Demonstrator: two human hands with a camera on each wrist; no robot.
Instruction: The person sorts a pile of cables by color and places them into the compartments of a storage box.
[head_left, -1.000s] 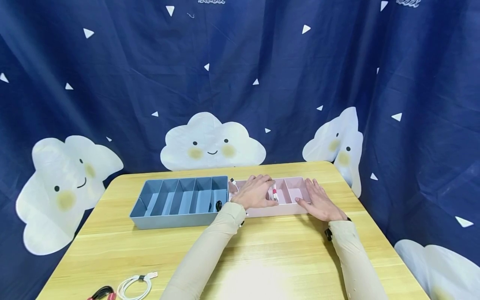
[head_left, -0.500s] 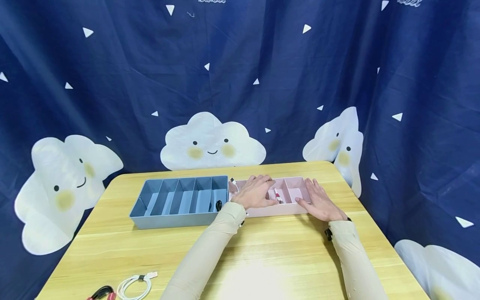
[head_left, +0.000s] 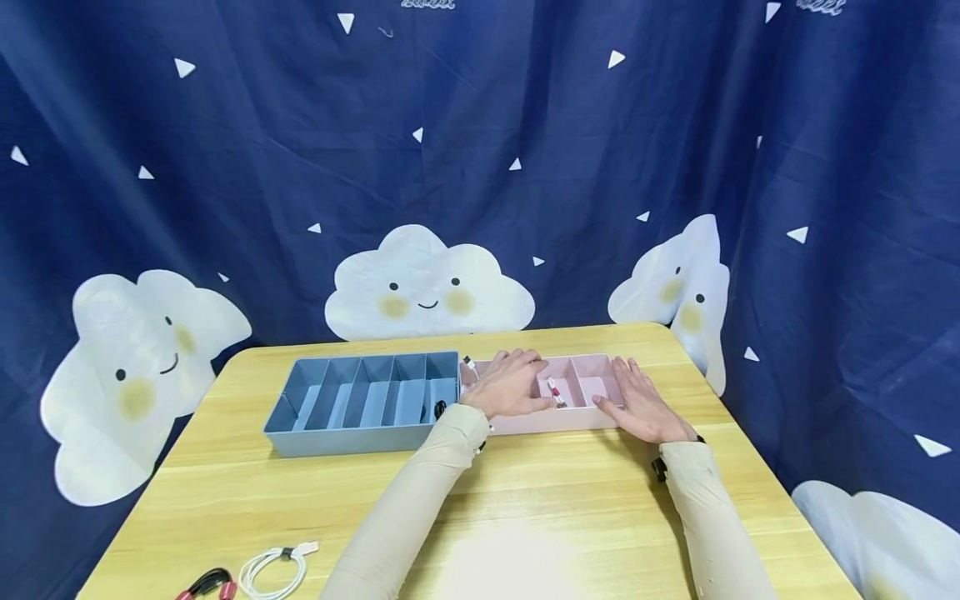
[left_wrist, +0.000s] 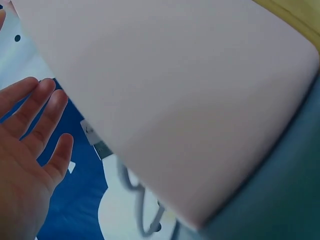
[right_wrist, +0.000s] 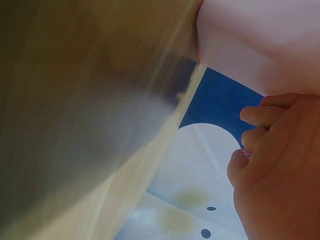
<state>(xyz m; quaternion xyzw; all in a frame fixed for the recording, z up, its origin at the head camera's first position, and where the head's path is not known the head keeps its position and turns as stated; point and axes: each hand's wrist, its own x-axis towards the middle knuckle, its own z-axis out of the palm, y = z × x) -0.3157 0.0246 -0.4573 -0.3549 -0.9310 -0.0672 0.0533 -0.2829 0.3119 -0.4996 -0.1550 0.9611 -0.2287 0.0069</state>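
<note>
A pink divided organizer box (head_left: 558,420) stands at the back of the table. My left hand (head_left: 512,387) lies over its left part, hiding some compartments; its fingers look spread and loose in the left wrist view. Near its thumb, a white cable with a red tie (head_left: 556,392) leans inside a compartment. My right hand (head_left: 643,408) rests at the box's right end, thumb at the front rim and fingers along the side wall. A white cable with a dark plug (head_left: 471,365) sticks up in the leftmost pink compartment; its loop (left_wrist: 142,200) hangs into the left wrist view.
A blue divided box (head_left: 345,442) adjoins the pink one on the left, with a black cable (head_left: 440,409) in its rightmost compartment. At the table's front left lie a coiled white cable (head_left: 250,573) and a black cable with a red tie (head_left: 210,581). A curtain hangs behind.
The red-tied white cable, more upright a second ago, has tipped over and settled in its compartment. Both hands have stayed put; the head view has shifted slightly.
</note>
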